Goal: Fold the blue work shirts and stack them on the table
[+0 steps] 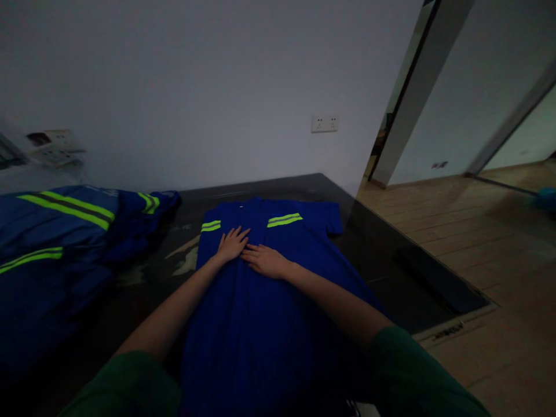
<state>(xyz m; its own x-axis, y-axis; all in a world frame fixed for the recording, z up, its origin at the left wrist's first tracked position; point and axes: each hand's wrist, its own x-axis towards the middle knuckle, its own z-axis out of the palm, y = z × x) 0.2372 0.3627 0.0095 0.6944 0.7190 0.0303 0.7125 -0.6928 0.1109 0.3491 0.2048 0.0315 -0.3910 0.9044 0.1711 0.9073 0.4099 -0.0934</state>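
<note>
A blue work shirt with neon yellow reflective stripes across the chest lies flat on a dark tabletop, collar away from me. My left hand rests flat on its chest, fingers spread. My right hand lies flat beside it, fingers stretched toward the left, touching the left hand's fingertips. Both hands press on the fabric and hold nothing. Both of my sleeves are green.
A heap of more blue garments with reflective stripes covers the table's left side. A white wall with a socket plate stands behind. The table's right edge drops to a wooden floor. Papers lie far left.
</note>
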